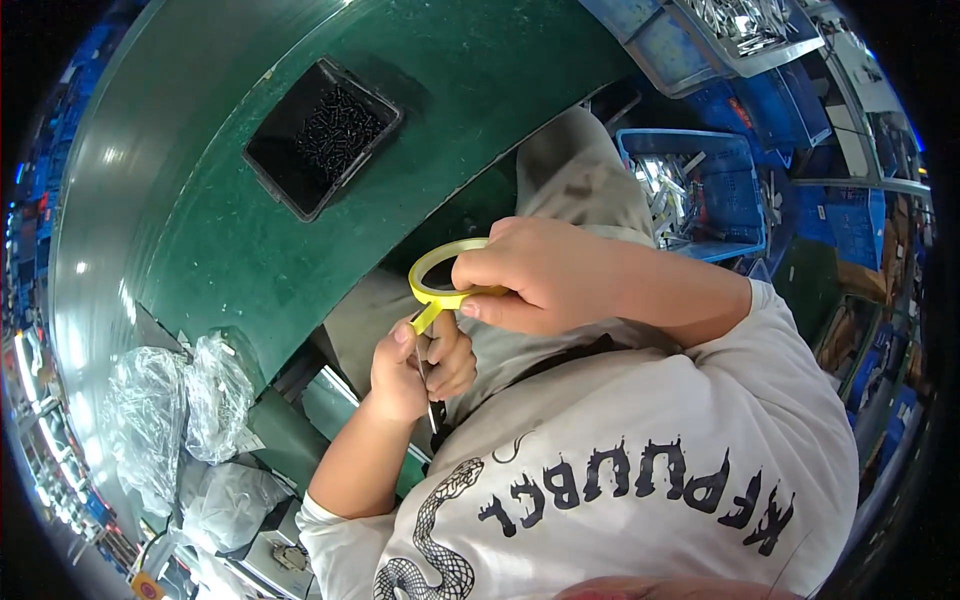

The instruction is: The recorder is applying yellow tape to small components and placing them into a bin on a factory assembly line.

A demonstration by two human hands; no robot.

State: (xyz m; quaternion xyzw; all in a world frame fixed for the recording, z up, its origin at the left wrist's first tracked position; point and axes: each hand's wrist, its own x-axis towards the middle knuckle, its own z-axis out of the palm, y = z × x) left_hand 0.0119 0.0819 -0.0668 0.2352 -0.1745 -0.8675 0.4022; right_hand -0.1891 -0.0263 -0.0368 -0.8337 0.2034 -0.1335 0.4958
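My right hand (545, 275) grips a narrow roll of yellow tape (422, 262), its fingers reaching through the ring and its thumb along the lower rim. A short strip of tape runs down from the roll to my left hand (425, 370), which is closed with the thumb pressed on the strip's end. Out of the left fist, below the tape, sticks a thin metal piece (421, 362) with a dark lower end; its kind cannot be made out. Both hands are above my lap, close together, just off the bench edge.
On the green bench (300, 260) stands a black bin (275, 155) of small black parts. Clear plastic bags (150, 420) lie at the left. A blue crate (735, 190) with metal pieces sits at the right, below blue bins (690, 50) at the upper right.
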